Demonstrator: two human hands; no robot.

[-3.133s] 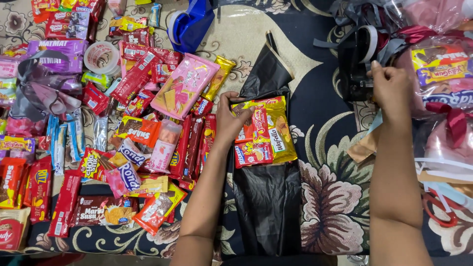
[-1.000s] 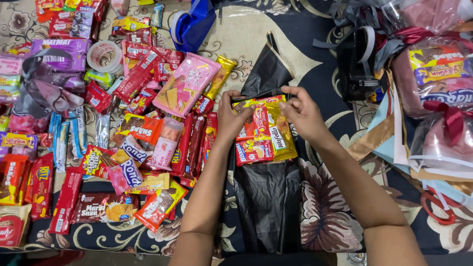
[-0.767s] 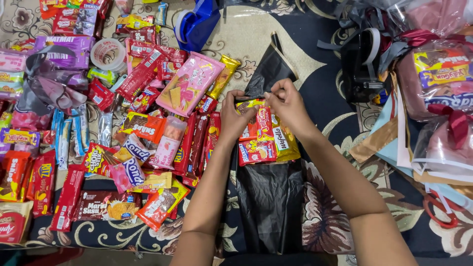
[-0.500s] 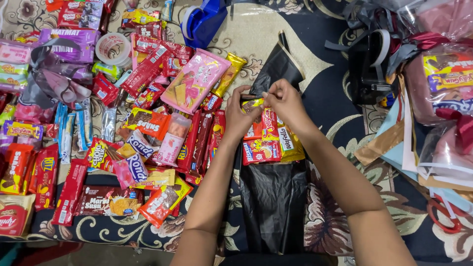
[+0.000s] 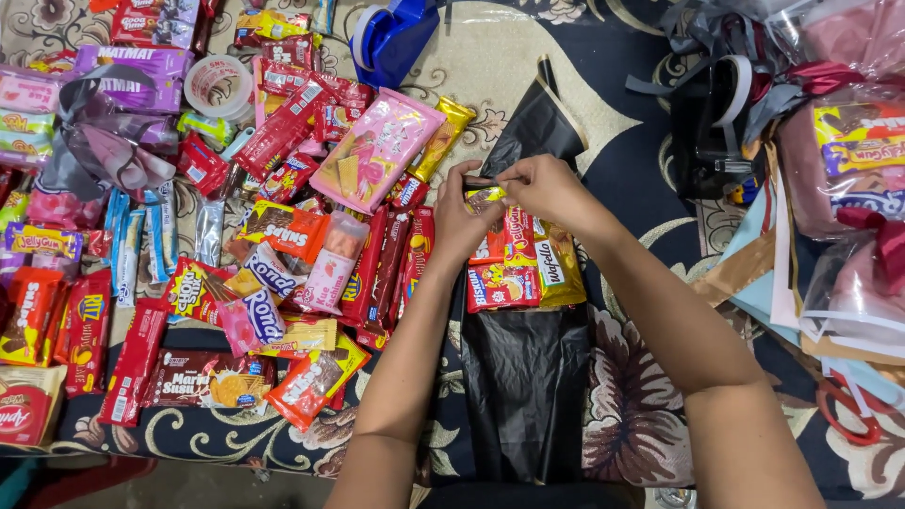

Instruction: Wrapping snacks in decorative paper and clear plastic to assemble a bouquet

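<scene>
Black bag [image 5: 528, 386] carries 4 snack packets [image 5: 514, 259], apparently; left hand [image 5: 464, 219] and right hand [image 5: 547, 188] pinch their top edge.

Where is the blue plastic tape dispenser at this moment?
In the head view, the blue plastic tape dispenser sits at the top edge, left of centre, just above the large pink snack packet and beyond both hands.

Red and yellow snack packets [image 5: 517, 264] on black sheet, pink wafer pack [image 5: 377, 151] left, purple box [image 5: 141, 75] far left
</scene>
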